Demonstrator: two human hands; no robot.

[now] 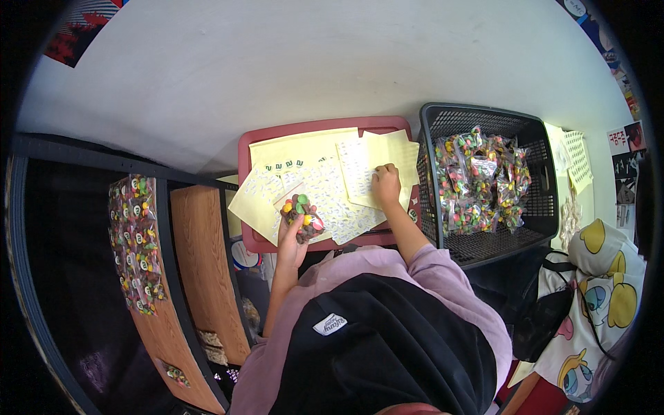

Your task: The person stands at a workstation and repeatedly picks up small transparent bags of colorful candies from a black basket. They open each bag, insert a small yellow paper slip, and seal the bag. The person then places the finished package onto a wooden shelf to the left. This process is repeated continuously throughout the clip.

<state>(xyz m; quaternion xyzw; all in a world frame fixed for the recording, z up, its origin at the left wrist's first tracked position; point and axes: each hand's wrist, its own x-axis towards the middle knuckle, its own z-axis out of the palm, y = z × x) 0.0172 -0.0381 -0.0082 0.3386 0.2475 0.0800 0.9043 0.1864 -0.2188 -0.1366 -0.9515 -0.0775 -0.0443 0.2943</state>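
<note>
My left hand (292, 241) holds a small clear zip bag (303, 217) of brown, green, yellow and pink round sweets, raised over the near edge of the papers. Curled fingers of my right hand (386, 185) touch a sheet of small printed labels (355, 168); whether they pinch a label is hidden. Yellow backing sheets (303, 140) overlap beneath, some with rows of green-and-white stickers (289, 163) and many scattered small labels or their cut-outs. All of these lie on a red plastic lid or tray (324, 123).
Right of the papers stands a black perforated crate (485, 115) holding many bags of sweets (477, 181). A wooden shelf (148, 337) on the left carries rows of labelled bags (136, 244). A cartoon-print cloth item (602, 290) lies at the right, and a white wall (311, 62) rises behind.
</note>
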